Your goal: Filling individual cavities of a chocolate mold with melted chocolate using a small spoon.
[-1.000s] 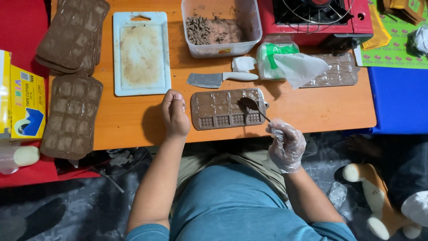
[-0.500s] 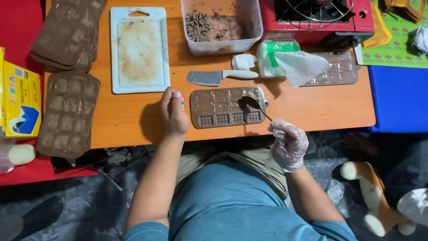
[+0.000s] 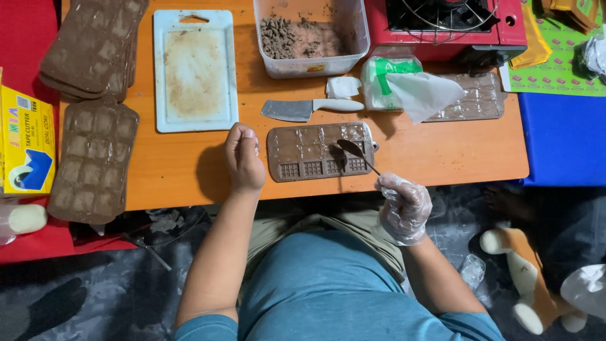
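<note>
A brown chocolate mould (image 3: 315,153) lies on the orange table (image 3: 189,170) in front of me, its compartments partly filled. My right hand (image 3: 403,205), in a clear plastic glove, holds a spoon (image 3: 355,151) whose chocolate-coated bowl hovers over the mould's right end. My bare left hand (image 3: 244,156) rests curled on the table just left of the mould, holding nothing I can see.
A knife (image 3: 309,108) lies behind the mould. Further back are a white cutting board (image 3: 194,69), a plastic tub of chocolate bits (image 3: 309,35), a red stove (image 3: 448,22) and a tissue pack (image 3: 404,88). Stacked brown moulds (image 3: 95,158) lie left, beside a yellow box (image 3: 25,142).
The spoon has stayed over the mould's right end, shifting only slightly. My left hand has not moved.
</note>
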